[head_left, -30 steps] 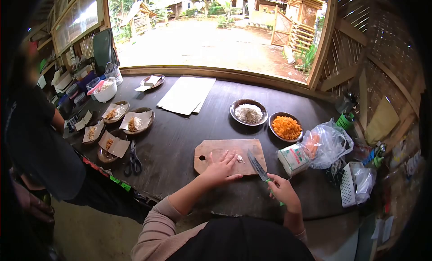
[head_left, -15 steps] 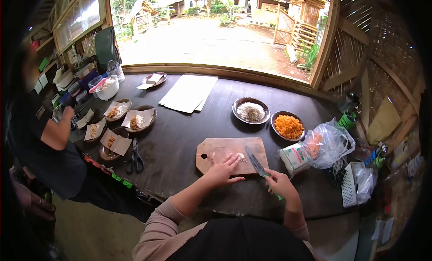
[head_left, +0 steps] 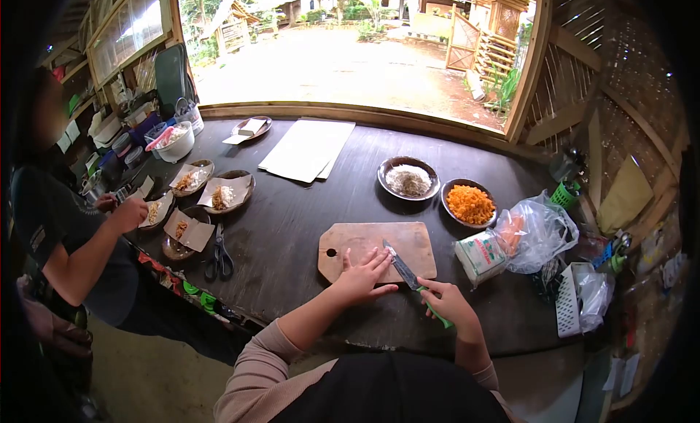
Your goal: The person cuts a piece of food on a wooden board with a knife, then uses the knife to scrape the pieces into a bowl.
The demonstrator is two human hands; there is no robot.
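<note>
A wooden cutting board (head_left: 419, 237) lies on the dark table in front of me. My left hand (head_left: 362, 271) rests on it with the fingers stretched out and the thumb apart. By its fingertips is a small bit of pale food, mostly hidden now by the blade and fingers. My right hand (head_left: 445, 300) is closed round the green handle of a kitchen knife (head_left: 405, 270). The dark blade slants up and left across the board, its tip beside my left fingertips.
Behind the board stand a bowl of whitish food (head_left: 408, 181) and a bowl of orange pieces (head_left: 470, 204). A filled packet (head_left: 481, 255) and plastic bag (head_left: 543, 237) lie right. Scissors (head_left: 219, 259), paper-lined dishes (head_left: 227, 193) and a co-worker (head_left: 80, 233) are left; paper sheets (head_left: 306, 149) lie behind.
The knife has moved left, its blade now against my left fingertips where the pale bits showed. My left hand has stayed put. The co-worker's hands have come forward over the small dishes.
</note>
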